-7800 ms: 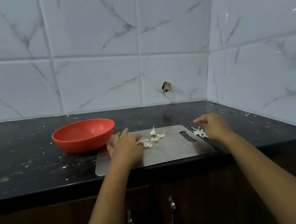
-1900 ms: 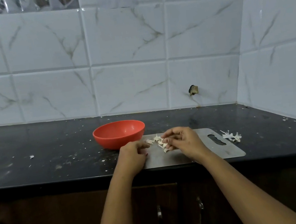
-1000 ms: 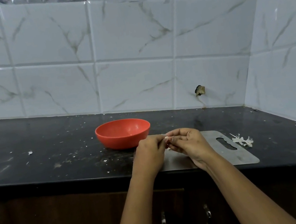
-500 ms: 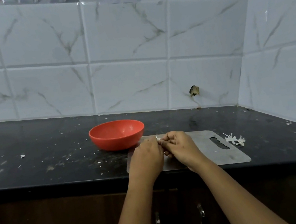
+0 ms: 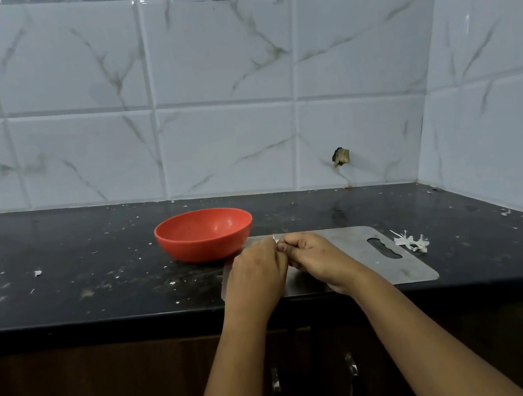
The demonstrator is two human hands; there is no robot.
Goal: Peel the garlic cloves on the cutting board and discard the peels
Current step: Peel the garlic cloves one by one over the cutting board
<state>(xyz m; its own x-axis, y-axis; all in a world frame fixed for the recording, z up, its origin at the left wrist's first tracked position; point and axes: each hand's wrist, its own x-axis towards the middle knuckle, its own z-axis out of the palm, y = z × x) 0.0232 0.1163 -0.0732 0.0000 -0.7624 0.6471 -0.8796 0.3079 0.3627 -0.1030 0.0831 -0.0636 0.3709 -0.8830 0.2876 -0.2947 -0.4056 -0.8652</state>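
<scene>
A steel cutting board (image 5: 355, 244) lies near the front edge of the black counter. Over its left part my left hand (image 5: 257, 273) and my right hand (image 5: 316, 257) meet, fingers curled together around one garlic clove (image 5: 274, 238); only its pale tip shows between the fingertips. The other cloves on the board are hidden behind my hands. A small heap of white peels (image 5: 411, 241) lies on the counter just right of the board's handle slot.
A red bowl (image 5: 204, 233) stands on the counter (image 5: 76, 259) touching the board's left far corner. Tiled walls close the back and the right side. Peel crumbs dot the counter. Dark cabinet doors with metal handles (image 5: 349, 374) are below.
Both hands lifted a clove off the board and stay pressed together on it. The view has shifted slightly; the hands sit a little lower and closer together than a second ago.
</scene>
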